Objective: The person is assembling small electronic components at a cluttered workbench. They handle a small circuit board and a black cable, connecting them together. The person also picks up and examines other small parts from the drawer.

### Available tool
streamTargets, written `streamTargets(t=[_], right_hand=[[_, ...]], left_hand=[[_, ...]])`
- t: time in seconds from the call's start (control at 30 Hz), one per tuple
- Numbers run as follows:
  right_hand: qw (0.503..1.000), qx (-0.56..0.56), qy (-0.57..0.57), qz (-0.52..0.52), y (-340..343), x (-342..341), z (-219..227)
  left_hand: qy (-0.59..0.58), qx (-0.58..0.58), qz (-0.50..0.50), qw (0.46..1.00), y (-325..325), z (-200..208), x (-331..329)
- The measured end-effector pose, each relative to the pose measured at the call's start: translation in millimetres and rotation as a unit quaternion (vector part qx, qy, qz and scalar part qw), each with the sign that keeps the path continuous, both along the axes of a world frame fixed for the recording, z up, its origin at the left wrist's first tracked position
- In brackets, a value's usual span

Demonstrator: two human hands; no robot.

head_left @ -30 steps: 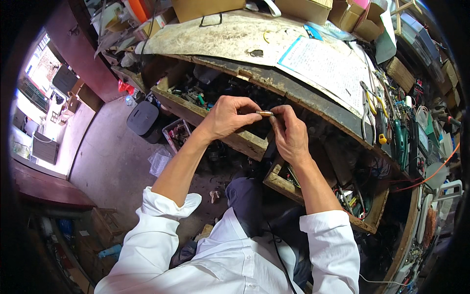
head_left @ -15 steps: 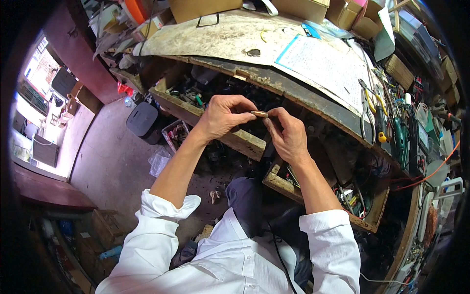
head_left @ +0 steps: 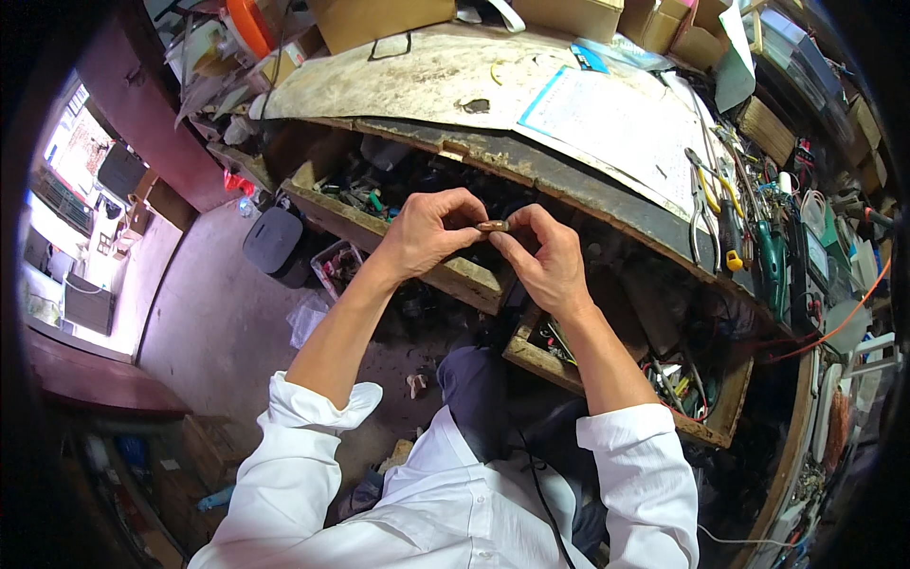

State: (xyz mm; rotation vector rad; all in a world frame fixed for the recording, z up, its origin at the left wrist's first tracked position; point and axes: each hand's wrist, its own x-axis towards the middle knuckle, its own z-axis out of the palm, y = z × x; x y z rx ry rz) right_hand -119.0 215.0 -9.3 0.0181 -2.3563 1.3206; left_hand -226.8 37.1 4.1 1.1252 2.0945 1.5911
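A small, slim, copper-brown piece with a shiny surface is pinched between my two hands; its exact kind is too small to make out. My left hand grips one end between thumb and fingertips. From the other side, my right hand has its thumb and forefinger closed on the opposite end. Both hands are above the front of an open wooden drawer crowded with dark small parts, some of them hidden by my hands.
Above the drawer is a workbench with a stained sheet and a written paper. Pliers, a screwdriver and other tools crowd its right side. A second open drawer sits lower right. A dark bin stands on the floor at left.
My right hand has shifted slightly left, closer to my left hand, and its fingers have moved along the small copper-brown piece. The whole view has shifted slightly.
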Motion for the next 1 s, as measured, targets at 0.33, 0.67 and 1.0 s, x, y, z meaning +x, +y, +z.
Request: streamTargets(t=[0.33, 0.67, 1.0], right_hand=[[1.0, 0.0, 0.028, 0.003, 0, 0, 2], [1.0, 0.007, 0.01, 0.0, 2, 0, 3], [1.0, -0.013, -0.011, 0.012, 2, 2, 7]], left_hand=[[0.031, -0.007, 0.008, 0.999, 3, 3, 3], [-0.007, 0.005, 0.017, 1.0, 4, 2, 5], [-0.037, -0.003, 0.009, 0.999, 0, 2, 1]])
